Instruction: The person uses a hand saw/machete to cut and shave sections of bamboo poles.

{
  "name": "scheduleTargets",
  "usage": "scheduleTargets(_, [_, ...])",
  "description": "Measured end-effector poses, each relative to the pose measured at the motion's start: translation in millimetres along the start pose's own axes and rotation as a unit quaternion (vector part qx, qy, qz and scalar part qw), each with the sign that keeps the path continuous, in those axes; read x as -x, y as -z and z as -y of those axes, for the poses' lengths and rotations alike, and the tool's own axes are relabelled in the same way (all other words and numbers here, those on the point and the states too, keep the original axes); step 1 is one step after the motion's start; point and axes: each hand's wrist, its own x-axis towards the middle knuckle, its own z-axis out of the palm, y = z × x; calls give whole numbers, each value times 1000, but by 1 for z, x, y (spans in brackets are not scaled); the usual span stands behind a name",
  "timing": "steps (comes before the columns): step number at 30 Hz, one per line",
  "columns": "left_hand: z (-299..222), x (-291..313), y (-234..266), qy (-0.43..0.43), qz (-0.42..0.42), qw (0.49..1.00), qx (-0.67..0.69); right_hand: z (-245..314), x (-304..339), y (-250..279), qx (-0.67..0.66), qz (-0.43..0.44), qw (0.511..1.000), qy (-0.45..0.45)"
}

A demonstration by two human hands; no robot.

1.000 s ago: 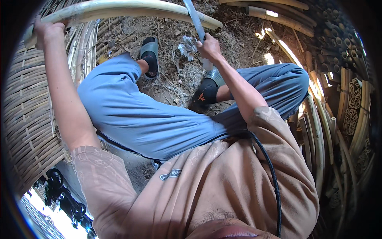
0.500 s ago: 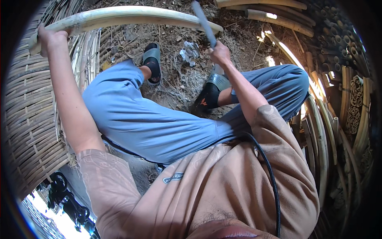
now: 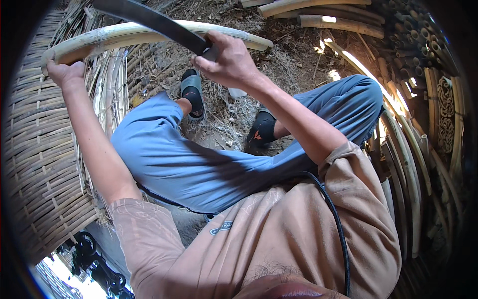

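Note:
A long pale bamboo pole [image 3: 114,39] stretches across the top of the view, beyond my knees. My left hand [image 3: 68,74] is closed around its left end. With my right hand [image 3: 226,61] I grip a large knife [image 3: 154,24] by its handle, which is mostly hidden in the fingers. Its broad dark blade points up and left and passes in front of the pole's middle. Whether the blade touches the pole I cannot tell.
Woven bamboo matting [image 3: 45,164] covers the left side, with loose bamboo strips [image 3: 107,94] beside it. Split bamboo lengths [image 3: 343,26] lie at the far right. A stack of bamboo tubes [image 3: 413,40] and curved pieces [image 3: 406,174] stand to my right. Motorcycles [image 3: 94,259] show at lower left.
My right hand has come up and left with the knife, whose blade has swung over the pole. The left hand still holds the pole's end, shifted slightly down and right.

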Motion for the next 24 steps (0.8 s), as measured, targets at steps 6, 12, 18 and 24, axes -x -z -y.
scheduleTargets(6, [10,17,-13,12,41,999,-3,-85,-3,24,49,-40,997,-41])
scheduleTargets(12, [15,-8,16,40,66,996,36,-242,89,2,94,64,940,-321])
scheduleTargets(18, [28,-1,4,43,17,999,17,-265,83,-14,131,14,912,-389])
scheduleTargets(24, [26,-1,0,18,37,999,15,-247,79,-18,139,14,935,-326])
